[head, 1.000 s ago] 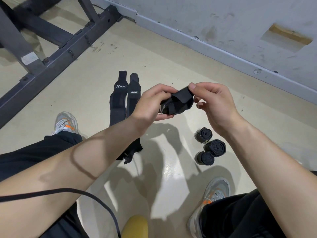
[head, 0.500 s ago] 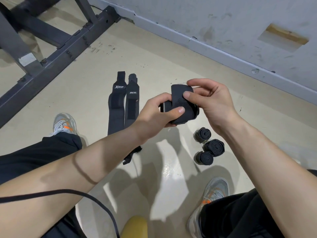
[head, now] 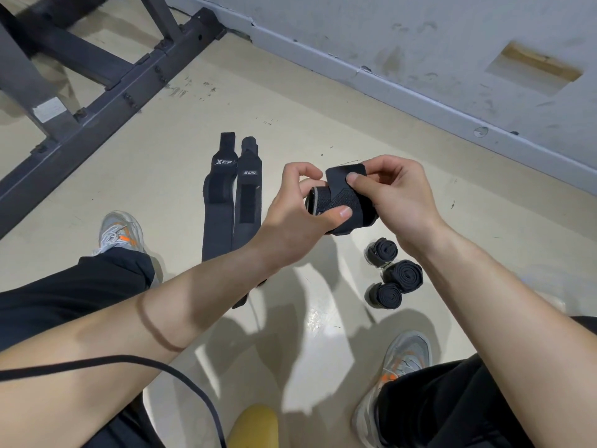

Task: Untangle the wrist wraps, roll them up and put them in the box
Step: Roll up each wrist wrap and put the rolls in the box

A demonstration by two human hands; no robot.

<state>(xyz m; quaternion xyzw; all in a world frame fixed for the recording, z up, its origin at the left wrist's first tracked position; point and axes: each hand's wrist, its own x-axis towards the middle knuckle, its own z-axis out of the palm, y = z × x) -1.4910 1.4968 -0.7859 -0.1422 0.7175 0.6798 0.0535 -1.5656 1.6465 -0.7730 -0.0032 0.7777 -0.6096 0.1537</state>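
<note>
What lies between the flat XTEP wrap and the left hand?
The flat ENCYO wrap, lying alongside the XTEP wrap, short of the left hand; head view.

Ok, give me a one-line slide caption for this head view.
Left hand and right hand grip a part-rolled wrist wrap; three rolled wraps and two flat wraps lie on the floor.

matt black woven cloth wrist wrap (head: pixel 342 205); glossy smooth cream floor (head: pixel 290 124); dark painted metal frame (head: pixel 97 105); scuffed grey wall (head: pixel 420 43)
</note>
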